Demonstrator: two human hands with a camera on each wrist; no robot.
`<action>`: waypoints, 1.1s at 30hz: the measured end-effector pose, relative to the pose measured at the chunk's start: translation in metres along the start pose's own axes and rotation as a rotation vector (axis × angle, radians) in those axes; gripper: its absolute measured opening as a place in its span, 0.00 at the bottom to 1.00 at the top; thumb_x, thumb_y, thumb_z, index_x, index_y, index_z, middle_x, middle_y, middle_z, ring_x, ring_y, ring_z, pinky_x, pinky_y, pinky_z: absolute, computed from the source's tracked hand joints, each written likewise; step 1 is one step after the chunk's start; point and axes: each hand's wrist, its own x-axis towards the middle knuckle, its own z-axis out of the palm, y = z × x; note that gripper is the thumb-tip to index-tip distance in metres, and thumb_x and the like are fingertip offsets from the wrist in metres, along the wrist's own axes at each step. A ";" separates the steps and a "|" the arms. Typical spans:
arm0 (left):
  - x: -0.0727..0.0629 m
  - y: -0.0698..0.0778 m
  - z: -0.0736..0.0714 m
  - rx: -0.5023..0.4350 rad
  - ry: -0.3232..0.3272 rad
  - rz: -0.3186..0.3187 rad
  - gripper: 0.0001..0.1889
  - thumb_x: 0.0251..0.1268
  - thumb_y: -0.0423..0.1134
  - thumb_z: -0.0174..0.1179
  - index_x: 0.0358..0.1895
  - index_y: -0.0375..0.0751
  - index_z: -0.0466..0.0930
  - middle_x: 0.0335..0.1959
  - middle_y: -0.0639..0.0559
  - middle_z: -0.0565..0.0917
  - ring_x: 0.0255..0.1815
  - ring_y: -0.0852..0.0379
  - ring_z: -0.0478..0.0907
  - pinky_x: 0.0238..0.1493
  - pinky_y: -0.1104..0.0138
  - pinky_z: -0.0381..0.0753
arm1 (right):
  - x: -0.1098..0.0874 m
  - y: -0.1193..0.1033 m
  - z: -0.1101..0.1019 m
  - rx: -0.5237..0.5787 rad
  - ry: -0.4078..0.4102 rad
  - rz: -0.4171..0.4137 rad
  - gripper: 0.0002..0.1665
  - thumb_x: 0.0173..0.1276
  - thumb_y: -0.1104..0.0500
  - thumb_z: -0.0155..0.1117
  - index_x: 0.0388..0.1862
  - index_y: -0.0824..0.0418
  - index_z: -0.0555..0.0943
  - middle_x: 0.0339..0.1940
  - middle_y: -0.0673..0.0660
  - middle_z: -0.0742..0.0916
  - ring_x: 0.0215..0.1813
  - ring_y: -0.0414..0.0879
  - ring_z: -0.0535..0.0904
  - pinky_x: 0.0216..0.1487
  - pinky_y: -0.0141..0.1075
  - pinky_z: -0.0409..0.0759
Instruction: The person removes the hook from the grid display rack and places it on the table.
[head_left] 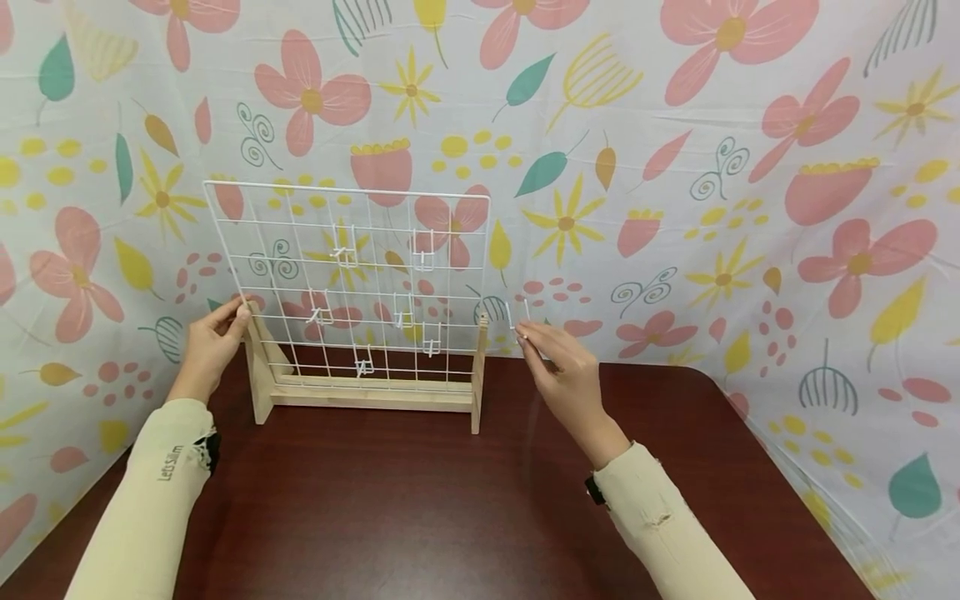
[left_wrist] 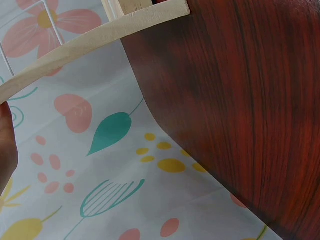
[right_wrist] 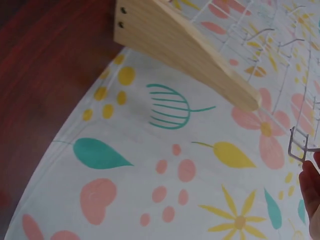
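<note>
A white wire grid panel (head_left: 347, 190) stands upright in a light wooden stand (head_left: 372, 401), with several small white wire hooks (head_left: 404, 319) hanging on it. At the top of the stand's left post (head_left: 260, 379), my left hand (head_left: 212, 342) pinches the wood by the grid's edge; only a sliver of that hand (left_wrist: 6, 150) shows in the left wrist view. My right hand (head_left: 564, 371) pinches a loose white wire hook (right_wrist: 290, 145) between thumb and fingers. It is held in the air to the right of the stand's right post (right_wrist: 190, 55), apart from the grid.
The stand rests on a dark reddish-brown table (head_left: 405, 500) near its back edge. Behind and around hangs a white cloth (head_left: 667, 125) printed with flowers and leaves. The table's right edge (head_left: 780, 458) runs beside the cloth.
</note>
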 end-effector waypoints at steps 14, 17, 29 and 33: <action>0.000 0.001 0.002 -0.093 0.005 0.008 0.23 0.72 0.34 0.53 0.65 0.24 0.67 0.48 0.73 0.78 0.45 0.79 0.73 0.41 0.86 0.72 | -0.023 0.005 -0.011 0.003 -0.059 -0.086 0.18 0.52 0.75 0.71 0.44 0.67 0.86 0.43 0.61 0.88 0.44 0.55 0.84 0.43 0.44 0.82; -0.001 0.003 0.002 -0.081 0.001 0.001 0.24 0.73 0.35 0.53 0.65 0.24 0.66 0.50 0.71 0.78 0.45 0.79 0.73 0.41 0.86 0.72 | -0.028 0.007 -0.012 -0.004 -0.080 -0.111 0.16 0.54 0.74 0.71 0.43 0.67 0.87 0.43 0.61 0.88 0.44 0.55 0.84 0.44 0.45 0.82; -0.004 0.009 0.001 -0.037 -0.003 0.006 0.23 0.73 0.35 0.53 0.65 0.23 0.66 0.51 0.66 0.78 0.44 0.78 0.72 0.40 0.86 0.73 | -0.048 0.012 -0.016 -0.034 -0.143 -0.176 0.14 0.73 0.59 0.57 0.44 0.66 0.87 0.43 0.61 0.88 0.45 0.56 0.84 0.48 0.43 0.81; -0.003 0.006 0.000 -0.001 -0.007 -0.011 0.24 0.73 0.37 0.52 0.66 0.25 0.66 0.55 0.58 0.78 0.44 0.78 0.72 0.40 0.85 0.72 | -0.054 0.014 -0.018 -0.039 -0.163 -0.194 0.14 0.74 0.59 0.57 0.44 0.66 0.87 0.42 0.62 0.88 0.44 0.57 0.84 0.46 0.44 0.82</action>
